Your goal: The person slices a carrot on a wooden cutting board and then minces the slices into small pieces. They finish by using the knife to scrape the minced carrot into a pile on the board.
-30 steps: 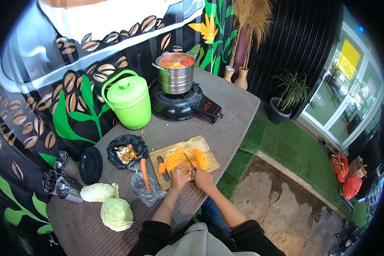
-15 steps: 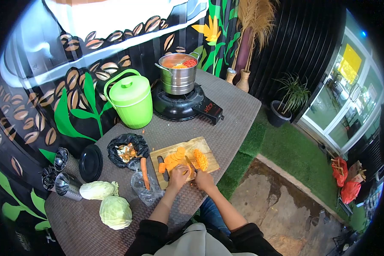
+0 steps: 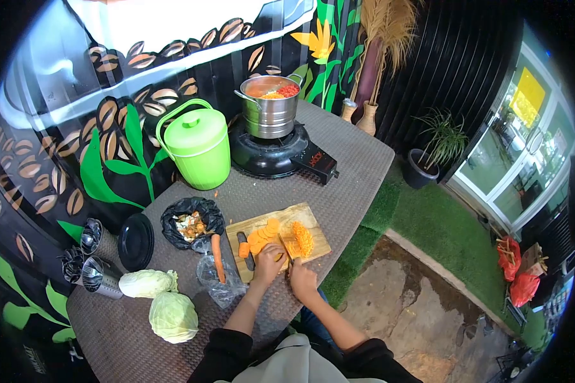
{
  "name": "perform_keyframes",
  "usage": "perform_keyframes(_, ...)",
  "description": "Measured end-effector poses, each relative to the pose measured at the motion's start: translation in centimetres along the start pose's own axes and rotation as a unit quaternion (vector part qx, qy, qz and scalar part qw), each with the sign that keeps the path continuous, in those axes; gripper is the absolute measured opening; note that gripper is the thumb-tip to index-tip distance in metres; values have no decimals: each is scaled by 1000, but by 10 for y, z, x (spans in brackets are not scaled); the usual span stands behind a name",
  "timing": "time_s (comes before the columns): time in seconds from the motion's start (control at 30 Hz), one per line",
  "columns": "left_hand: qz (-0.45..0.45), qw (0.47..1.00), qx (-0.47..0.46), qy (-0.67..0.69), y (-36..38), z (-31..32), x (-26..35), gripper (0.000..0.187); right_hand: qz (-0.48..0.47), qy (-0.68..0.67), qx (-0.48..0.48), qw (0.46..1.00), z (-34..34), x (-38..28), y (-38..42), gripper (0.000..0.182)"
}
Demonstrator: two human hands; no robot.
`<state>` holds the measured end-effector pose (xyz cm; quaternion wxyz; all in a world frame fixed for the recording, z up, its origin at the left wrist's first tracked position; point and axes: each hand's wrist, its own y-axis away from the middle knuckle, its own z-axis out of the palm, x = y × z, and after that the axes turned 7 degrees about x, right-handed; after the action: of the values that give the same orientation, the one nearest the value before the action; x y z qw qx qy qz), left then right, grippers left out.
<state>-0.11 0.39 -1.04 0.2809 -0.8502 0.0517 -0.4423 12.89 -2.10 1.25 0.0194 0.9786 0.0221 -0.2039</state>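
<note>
On the wooden cutting board (image 3: 297,214), my right hand (image 3: 303,279) is closed round the handle of a knife (image 3: 283,244). The blade points away from me, between my left hand and the cut carrot. My left hand (image 3: 269,259) lies with curled fingers over carrot pieces beside the blade; the pieces beneath it are mostly hidden. Round carrot slices (image 3: 260,237) spread beyond my left hand. A heap of finely diced carrot (image 3: 302,239) sits right of the knife. At the board's left edge are a carrot chunk (image 3: 244,249) and a dark-handled tool (image 3: 250,261).
Left of the board lie a whole carrot (image 3: 218,258) on a clear plastic bag (image 3: 216,290), a black bag of scraps (image 3: 171,219) and two cabbages (image 3: 173,317). Behind stand a lidded green bucket (image 3: 201,153) and a steel pot (image 3: 269,120) on a black stove (image 3: 262,153).
My right hand has drawn slightly back toward me with the knife. My left hand stays over the carrot pieces. The whole view has shifted a little.
</note>
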Motion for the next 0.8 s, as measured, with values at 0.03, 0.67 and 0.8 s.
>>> perform_keyframes(0.03,2,1000,7,8,0,0,0,11,-21,11,13,1000,4,3,-7,34)
perform_keyframes(0.67,10,999,24,21,1,0,-2,11,-70,44,50,995,0,8,-9,26)
perform_keyframes(0.8,-5,1000,9,19,-2,-1,-1,10,-17,41,14,999,-4,-5,-6,30)
